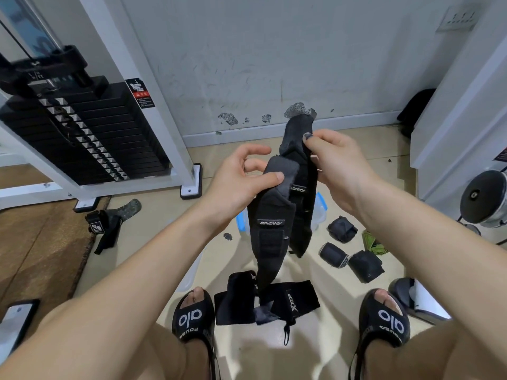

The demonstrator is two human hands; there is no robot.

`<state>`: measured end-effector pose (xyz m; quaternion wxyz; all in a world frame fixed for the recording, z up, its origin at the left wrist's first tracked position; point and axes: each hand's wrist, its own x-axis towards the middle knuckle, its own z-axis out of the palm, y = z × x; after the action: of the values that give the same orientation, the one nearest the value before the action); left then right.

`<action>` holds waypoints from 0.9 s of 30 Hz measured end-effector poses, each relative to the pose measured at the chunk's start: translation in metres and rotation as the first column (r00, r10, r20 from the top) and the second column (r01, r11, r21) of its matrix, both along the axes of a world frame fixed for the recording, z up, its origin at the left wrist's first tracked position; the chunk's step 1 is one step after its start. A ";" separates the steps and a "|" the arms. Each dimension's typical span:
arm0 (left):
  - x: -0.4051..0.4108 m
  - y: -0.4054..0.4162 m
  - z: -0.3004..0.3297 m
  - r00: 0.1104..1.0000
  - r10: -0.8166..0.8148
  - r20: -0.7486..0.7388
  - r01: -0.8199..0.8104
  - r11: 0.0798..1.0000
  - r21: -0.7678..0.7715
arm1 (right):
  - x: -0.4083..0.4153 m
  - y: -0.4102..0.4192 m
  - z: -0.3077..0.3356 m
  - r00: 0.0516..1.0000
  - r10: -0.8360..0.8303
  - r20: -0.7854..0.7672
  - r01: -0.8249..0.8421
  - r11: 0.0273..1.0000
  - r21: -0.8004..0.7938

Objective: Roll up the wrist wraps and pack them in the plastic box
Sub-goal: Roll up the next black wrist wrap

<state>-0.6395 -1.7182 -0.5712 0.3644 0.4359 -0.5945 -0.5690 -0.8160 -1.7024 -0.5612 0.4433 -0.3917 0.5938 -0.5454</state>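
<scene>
Both hands are raised over the floor (343,149), holding one black wrist wrap (277,215) between them. The left hand (241,179) pinches its upper fold, thumb pressed on the grey padded face, other fingers curled loosely behind. The right hand (337,163) has its grip on the wrap's top end, thumb on the black fabric. The wrap is unrolled and doubled over: two strands hang down side by side, long axis near vertical, free ends toward the sandals (193,314).

Key relation: the free ends lie below both hands, so the roll likely starts from the top end under the right hand, the left feeding the strand upward.

The plastic box (319,212), clear with blue clips, sits on the floor directly behind the hanging wrap and is mostly hidden by it. Three rolled wraps (343,229) lie on the floor to its right, not in the box. More flat wraps (274,300) lie near, between the feet. Another wrap (105,226) lies far left beside the mat.

Room: a gym corner, weight stack (82,133) at left, scuffed white wall (274,64) at the far side.
</scene>
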 end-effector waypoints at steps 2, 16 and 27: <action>-0.001 0.000 -0.002 1.000 -0.009 0.027 0.010 1.000 -0.012 | -0.001 0.001 0.003 0.998 0.029 0.054 -0.030 1.000 0.007; 0.001 -0.001 -0.008 0.968 -0.055 0.244 0.095 0.983 -0.158 | 0.000 -0.009 0.006 0.990 0.069 0.125 -0.072 0.997 0.017; 0.000 -0.004 -0.016 0.913 -0.138 0.384 0.257 0.925 -0.279 | 0.001 -0.005 0.013 0.974 0.157 0.166 -0.142 0.985 -0.094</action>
<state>-0.6398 -1.7222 -0.5870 0.2566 0.4031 -0.7773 -0.4093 -0.8151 -1.7078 -0.5477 0.5165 -0.4044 0.4993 -0.5661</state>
